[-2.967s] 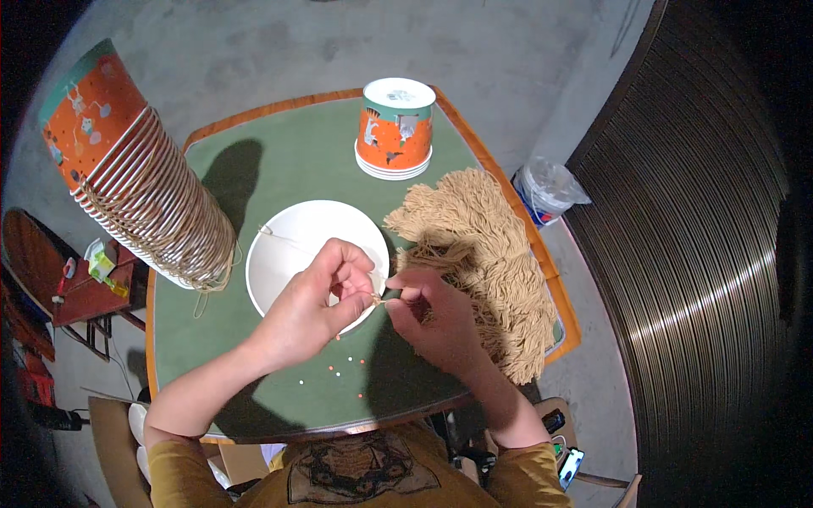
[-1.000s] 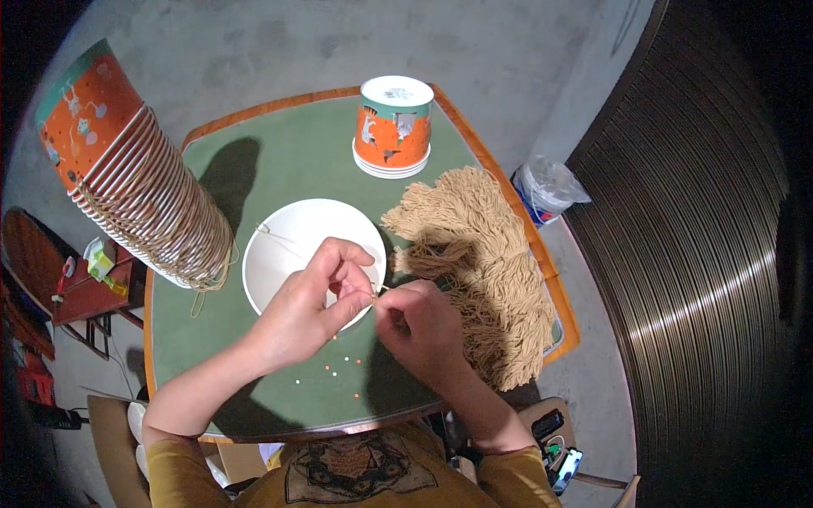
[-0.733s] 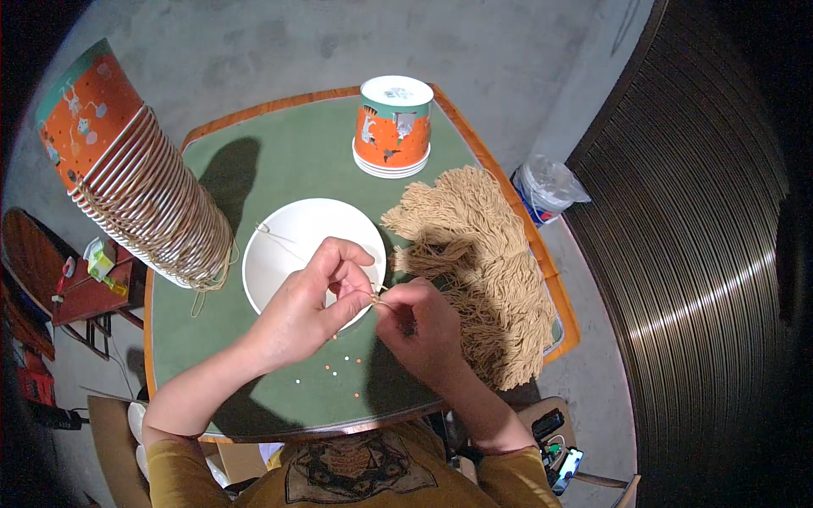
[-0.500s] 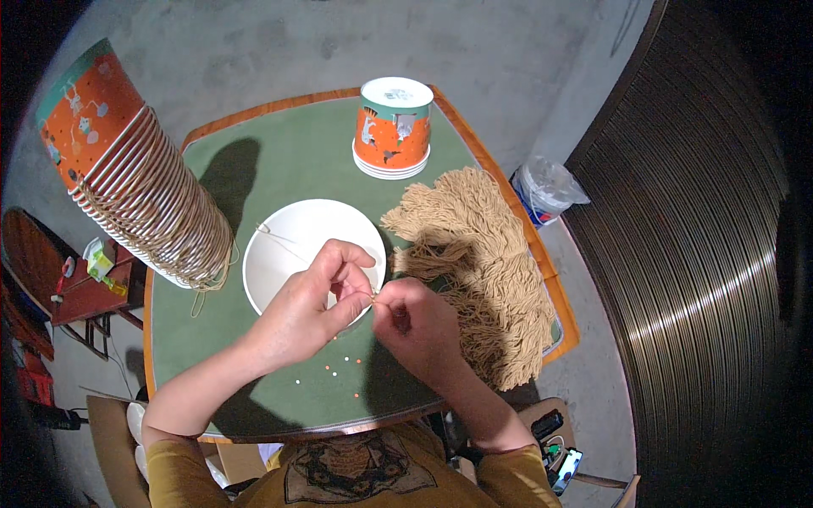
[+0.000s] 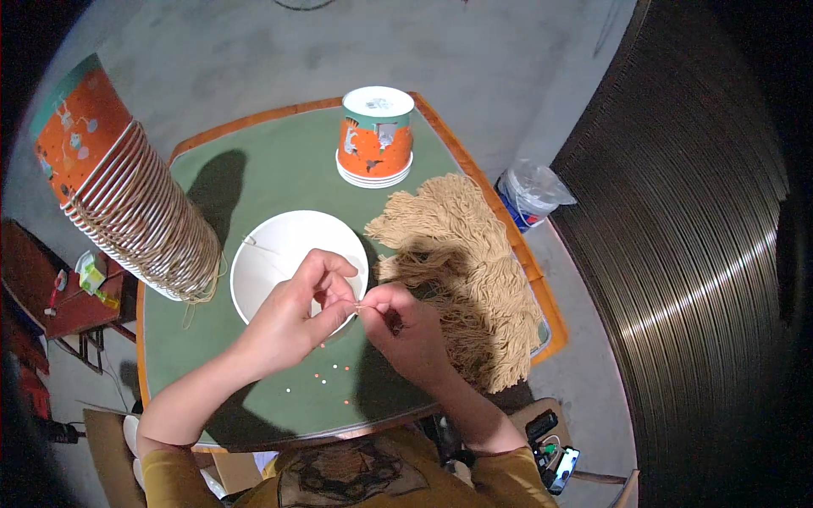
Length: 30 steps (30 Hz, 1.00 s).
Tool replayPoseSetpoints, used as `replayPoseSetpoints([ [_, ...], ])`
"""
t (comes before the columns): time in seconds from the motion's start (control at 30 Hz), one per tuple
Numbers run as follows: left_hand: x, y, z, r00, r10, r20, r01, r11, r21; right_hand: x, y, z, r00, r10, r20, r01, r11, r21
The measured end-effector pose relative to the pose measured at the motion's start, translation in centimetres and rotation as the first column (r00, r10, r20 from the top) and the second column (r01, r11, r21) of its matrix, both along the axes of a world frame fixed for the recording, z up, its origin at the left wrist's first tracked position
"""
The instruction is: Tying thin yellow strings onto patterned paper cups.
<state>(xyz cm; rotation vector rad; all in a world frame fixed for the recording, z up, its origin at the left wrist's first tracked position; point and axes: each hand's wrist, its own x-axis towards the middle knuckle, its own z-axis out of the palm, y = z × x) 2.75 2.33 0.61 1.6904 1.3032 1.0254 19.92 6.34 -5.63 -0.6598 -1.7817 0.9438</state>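
Note:
My left hand (image 5: 284, 326) and my right hand (image 5: 408, 339) meet fingertip to fingertip over the near right rim of a white bowl (image 5: 261, 258). Both are closed in a pinch on a short bit of thin tan cord (image 5: 358, 306); whether a bead sits on it is too small to tell. Inside the bowl a pale thread runs toward its left rim; what else it holds is partly behind my left hand. Several tiny orange and white beads (image 5: 323, 382) lie scattered on the green tabletop just nearer than the bowl.
A thick pile of tan cords (image 5: 491, 279) covers the table's right side. Cord-wrapped stacked orange paper buckets (image 5: 152, 203) lean at the left. A shorter upside-down stack of buckets (image 5: 373, 148) stands at the back. Beyond the right edge is a lidded pail (image 5: 529, 199).
The whole scene has shifted slightly left and down in view. My hands stay pinched together at the bowl's rim, with a little more cord showing between the fingertips.

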Motion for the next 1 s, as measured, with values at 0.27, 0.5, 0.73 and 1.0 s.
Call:
replayPoseSetpoints([
  [0.27, 0.1, -0.4, 0.0, 0.979, -0.05, -0.199, 0.087, 0.979, 0.182, -0.3, 0.2, -1.0, 0.999, 0.032, -0.039, -0.037, 0.991, -0.13],
  [0.5, -0.2, -0.5, 0.4, 0.97, -0.005, -0.243, 0.023, 0.997, 0.074, -0.3, -0.2, -1.3, 0.994, 0.049, -0.097, -0.065, 0.982, -0.177],
  [0.73, -0.2, -0.9, 0.5, 0.942, -0.027, -0.335, 0.07, 0.991, 0.116, -0.2, -0.6, -1.2, 0.996, 0.037, -0.08, -0.051, 0.983, -0.176],
  [1.0, 0.5, -1.2, 1.1, 0.954, -0.017, -0.299, 0.026, 0.999, 0.027, -0.5, -1.0, -1.5, 0.985, 0.066, -0.158, -0.099, 0.974, -0.205],
])
